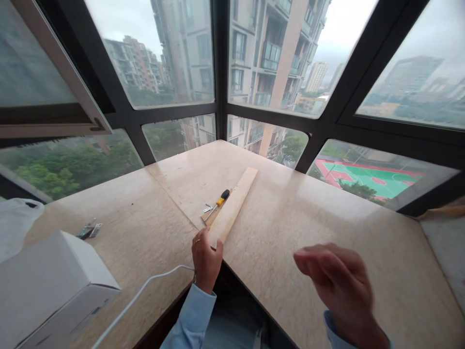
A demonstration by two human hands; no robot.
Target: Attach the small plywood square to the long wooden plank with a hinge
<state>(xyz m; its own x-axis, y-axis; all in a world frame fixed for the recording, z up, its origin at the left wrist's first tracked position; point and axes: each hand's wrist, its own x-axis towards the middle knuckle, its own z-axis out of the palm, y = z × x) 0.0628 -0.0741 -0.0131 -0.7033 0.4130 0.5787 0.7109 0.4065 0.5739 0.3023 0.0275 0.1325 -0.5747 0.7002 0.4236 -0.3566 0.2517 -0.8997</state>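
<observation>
Beige marble counter (290,218) is being lit through corner windows. A wooden strip (234,203), pale, flat, long and narrow, is being gripped at its near end by the left hand (206,257) and is pointing toward one o'clock. The right hand (337,281) is being held open and blurred above the counter, at four o'clock from the strip. A yellow-handled screwdriver (218,203) is lying just beside the strip, at nine o'clock.

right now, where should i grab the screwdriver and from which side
Grip the screwdriver by its yellow and black handle, the thick far end. It lies flat right beside the left edge of the wooden strip, whose near end the left hand holds. So come from above and from the left, fingers across the handle. The thin shaft points back toward you.
</observation>
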